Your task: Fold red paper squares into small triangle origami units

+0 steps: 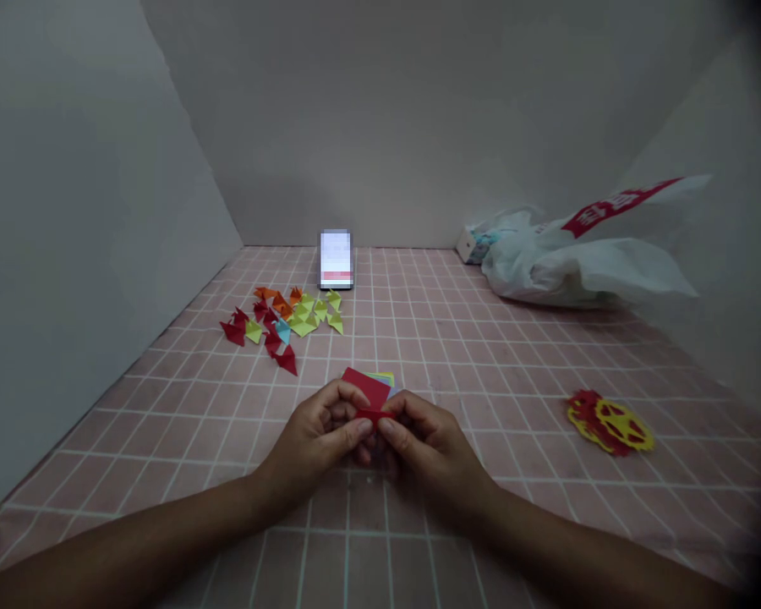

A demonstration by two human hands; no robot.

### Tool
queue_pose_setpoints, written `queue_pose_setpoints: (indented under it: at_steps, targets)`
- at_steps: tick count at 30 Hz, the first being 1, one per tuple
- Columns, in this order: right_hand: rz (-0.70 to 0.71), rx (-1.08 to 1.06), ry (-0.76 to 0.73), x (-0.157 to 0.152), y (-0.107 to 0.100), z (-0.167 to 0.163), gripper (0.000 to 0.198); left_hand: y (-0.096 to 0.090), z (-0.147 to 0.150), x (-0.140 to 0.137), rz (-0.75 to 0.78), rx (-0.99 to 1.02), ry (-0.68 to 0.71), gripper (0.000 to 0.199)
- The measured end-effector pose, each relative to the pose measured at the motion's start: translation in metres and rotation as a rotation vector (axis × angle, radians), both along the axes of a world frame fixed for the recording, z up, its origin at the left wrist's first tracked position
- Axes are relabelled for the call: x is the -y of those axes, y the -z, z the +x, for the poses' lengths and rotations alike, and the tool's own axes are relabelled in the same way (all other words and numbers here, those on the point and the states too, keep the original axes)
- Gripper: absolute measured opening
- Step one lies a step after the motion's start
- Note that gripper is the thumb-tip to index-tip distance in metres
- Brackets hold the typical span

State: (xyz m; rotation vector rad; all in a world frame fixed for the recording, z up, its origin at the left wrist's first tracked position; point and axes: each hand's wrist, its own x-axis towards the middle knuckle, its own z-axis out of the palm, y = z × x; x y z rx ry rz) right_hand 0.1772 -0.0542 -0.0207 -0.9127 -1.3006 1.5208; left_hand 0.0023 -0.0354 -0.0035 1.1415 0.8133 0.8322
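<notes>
Between both hands is a small piece of folded red paper, pinched at its two ends. My left hand grips its left side with thumb and fingers closed. On its right side my right hand pinches it the same way. The fingers cover much of the paper, so its exact folded shape is hard to make out. Just beyond the fingertips lies a stack of coloured paper sheets with a red sheet on top; yellow, green and bluish edges show beneath it.
Several folded paper cranes in red, orange, yellow-green and blue lie to the left. Behind them a phone stands upright with its screen lit. Red and yellow paper cut-outs lie on the right. A white plastic bag rests by a patterned box.
</notes>
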Motion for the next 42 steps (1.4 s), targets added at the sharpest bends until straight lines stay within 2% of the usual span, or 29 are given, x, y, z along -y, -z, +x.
queue_pose_setpoints:
  at_steps: [3, 7, 13, 17, 22, 25, 30, 36, 42]
  targets:
    - [0.003, -0.015, 0.009, 0.0001, -0.002, -0.0011, 0.017, 0.0009, 0.0004, 0.0011, 0.058, 0.019, -0.018, 0.02]
    - [0.003, -0.006, 0.019, 0.0, -0.0056, -0.0018, 0.018, 0.0016, 0.0001, 0.0021, 0.145, 0.002, -0.019, 0.01]
    - [-0.036, 0.019, 0.039, 0.0007, -0.0098, -0.0018, 0.018, 0.0027, -0.0028, 0.0005, 0.269, -0.203, -0.089, 0.005]
    - [-0.027, 0.005, 0.034, -0.0002, -0.0074, -0.0015, 0.017, 0.0012, -0.0022, -0.0007, 0.227, -0.252, -0.061, 0.007]
    - [-0.022, -0.031, 0.008, -0.0022, -0.0024, -0.0021, 0.017, -0.0037, 0.0001, -0.0001, 0.113, -0.18, -0.079, 0.014]
    - [-0.018, -0.009, 0.01, -0.0025, -0.0019, -0.0027, 0.014, -0.0057, 0.0003, 0.0003, 0.103, -0.168, -0.093, 0.014]
    - [0.006, 0.077, 0.025, -0.0009, -0.004, -0.0022, 0.012, -0.0071, -0.001, -0.0014, 0.238, -0.288, -0.113, 0.009]
    - [0.062, 0.17, 0.049, 0.0005, -0.0042, -0.002, 0.007, -0.005, -0.0027, -0.0019, 0.565, -0.459, -0.14, 0.008]
    - [0.117, 0.225, 0.077, 0.0001, -0.0034, -0.001, 0.008, -0.0039, -0.0035, 0.0021, 0.597, -0.544, -0.051, 0.011]
